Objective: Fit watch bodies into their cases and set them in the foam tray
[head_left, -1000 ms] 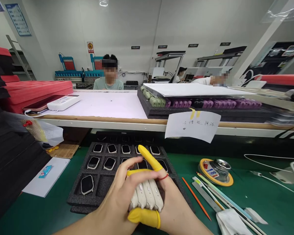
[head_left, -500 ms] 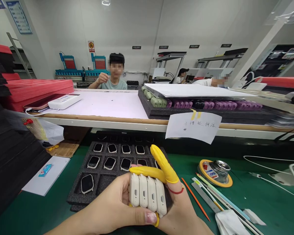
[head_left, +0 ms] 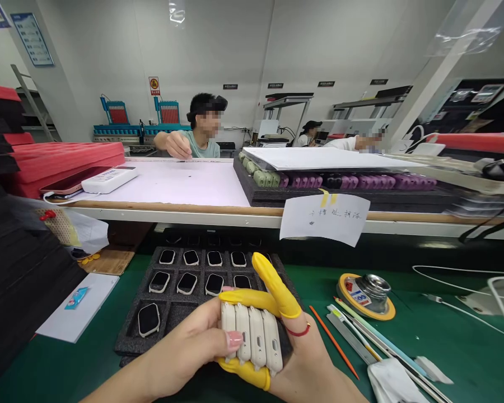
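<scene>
A short row of cream watch cases (head_left: 258, 338), pressed side by side with their slotted edges facing me, is held between both hands. My right hand (head_left: 304, 347), with yellow finger cots, grips the row from the right; one covered finger lies across its top, another points up, and a covered digit runs under it. My left hand (head_left: 193, 341) is closed at the left end, its bare thumb pressing the slotted faces and its other fingers partly hidden behind. Beyond them lies a black foam tray (head_left: 124, 336) with watches (head_left: 149, 320) in its pockets.
An orange stick (head_left: 334, 341), a steel ruler (head_left: 350, 338), a white cloth (head_left: 392, 380) and a tape roll (head_left: 365, 296) lie at right. A raised shelf (head_left: 185, 215) crosses ahead. Black foam stacks (head_left: 29, 280) stand left. A co-worker (head_left: 204, 134) sits opposite.
My left thumb has moved up and left from below the row onto the slotted faces of the watch cases. The co-worker opposite has turned and lowered a hand to the shelf.
</scene>
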{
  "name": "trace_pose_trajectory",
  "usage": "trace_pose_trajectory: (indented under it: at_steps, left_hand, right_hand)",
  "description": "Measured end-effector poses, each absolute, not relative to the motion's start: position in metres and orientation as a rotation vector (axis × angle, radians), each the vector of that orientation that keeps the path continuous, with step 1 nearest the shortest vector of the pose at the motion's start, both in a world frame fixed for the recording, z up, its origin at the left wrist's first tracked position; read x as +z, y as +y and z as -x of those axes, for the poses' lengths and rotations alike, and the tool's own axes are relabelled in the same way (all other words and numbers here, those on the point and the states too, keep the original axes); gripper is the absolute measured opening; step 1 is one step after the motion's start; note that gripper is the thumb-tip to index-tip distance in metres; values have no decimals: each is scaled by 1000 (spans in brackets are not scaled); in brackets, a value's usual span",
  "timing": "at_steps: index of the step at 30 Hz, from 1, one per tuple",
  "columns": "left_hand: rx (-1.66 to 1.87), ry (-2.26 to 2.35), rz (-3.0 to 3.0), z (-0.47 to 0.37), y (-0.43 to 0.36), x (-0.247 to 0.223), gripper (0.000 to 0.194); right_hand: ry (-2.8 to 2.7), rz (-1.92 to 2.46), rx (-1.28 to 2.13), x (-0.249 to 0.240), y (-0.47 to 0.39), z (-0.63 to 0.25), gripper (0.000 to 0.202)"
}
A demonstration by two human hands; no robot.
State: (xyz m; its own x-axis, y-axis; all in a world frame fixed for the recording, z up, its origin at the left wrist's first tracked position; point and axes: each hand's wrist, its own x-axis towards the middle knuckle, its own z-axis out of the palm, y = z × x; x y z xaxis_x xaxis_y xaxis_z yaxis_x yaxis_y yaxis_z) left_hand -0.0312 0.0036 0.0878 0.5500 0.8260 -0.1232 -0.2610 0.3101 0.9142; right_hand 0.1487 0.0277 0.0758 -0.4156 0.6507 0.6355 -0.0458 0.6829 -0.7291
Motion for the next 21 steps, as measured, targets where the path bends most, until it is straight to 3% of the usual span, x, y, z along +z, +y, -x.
trace_pose_trajectory:
  at_steps: [16, 21]
  left_hand:
    - [898, 808, -985, 25, -1, 86, 62]
    - [942, 833, -991, 19, 1, 80, 67]
  right_hand:
    - [-1924, 371, 388, 52, 41, -142, 75]
    - [-2049, 349, 335, 64, 40, -141, 87]
